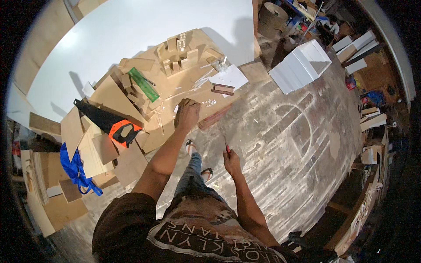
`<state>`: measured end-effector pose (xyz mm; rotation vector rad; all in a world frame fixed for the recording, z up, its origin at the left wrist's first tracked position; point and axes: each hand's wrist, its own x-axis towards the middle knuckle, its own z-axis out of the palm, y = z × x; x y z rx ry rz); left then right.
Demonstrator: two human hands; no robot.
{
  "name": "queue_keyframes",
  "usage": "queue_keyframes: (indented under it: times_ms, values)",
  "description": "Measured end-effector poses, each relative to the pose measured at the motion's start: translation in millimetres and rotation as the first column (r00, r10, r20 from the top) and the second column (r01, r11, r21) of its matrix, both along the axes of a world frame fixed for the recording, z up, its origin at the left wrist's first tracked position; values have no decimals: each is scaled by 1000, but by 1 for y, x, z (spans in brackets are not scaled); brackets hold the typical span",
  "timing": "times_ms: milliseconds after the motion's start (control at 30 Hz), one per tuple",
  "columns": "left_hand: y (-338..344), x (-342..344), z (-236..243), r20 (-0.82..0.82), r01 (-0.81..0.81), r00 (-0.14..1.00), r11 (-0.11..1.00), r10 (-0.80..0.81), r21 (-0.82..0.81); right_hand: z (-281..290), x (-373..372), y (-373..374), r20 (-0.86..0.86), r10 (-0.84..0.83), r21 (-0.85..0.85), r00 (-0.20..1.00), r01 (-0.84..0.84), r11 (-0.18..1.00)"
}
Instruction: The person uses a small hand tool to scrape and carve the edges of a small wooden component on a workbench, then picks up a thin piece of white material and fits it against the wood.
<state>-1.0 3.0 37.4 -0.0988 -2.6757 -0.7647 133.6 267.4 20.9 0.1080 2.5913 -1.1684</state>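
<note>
My left hand [187,115] is at the near edge of a wooden board [171,94], fingers curled downward over it; whatever they pinch is hidden beneath them. A small white piece [176,108] lies beside its fingertips, and several tiny white bits [209,103] are scattered to its right. My right hand [232,162] hangs lower, over the concrete floor, closed around a slim red-handled tool [227,148] with a thin dark tip pointing away from me; its exact kind is too small to tell. A brown grooved wooden piece [222,89] rests partly on a white sheet [232,78].
Left of my left arm, a black handsaw with an orange handle [124,132] lies on wood offcuts [94,147], near a blue bag [76,168]. A green strip [144,84] and upright wooden blocks [180,55] are on the board. A white box [300,65] stands on the floor at right.
</note>
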Motion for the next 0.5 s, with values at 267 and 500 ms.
queue_keyframes:
  times_ms: [267,500]
  values:
    - [19,-29,-9,85,115,991,990,-108,-85,-16,31,50,34,-104,100,994,100,990]
    - [20,-28,-13,77,88,993,996,-86,-18,-30,49,62,59,-105,120,993,97,988]
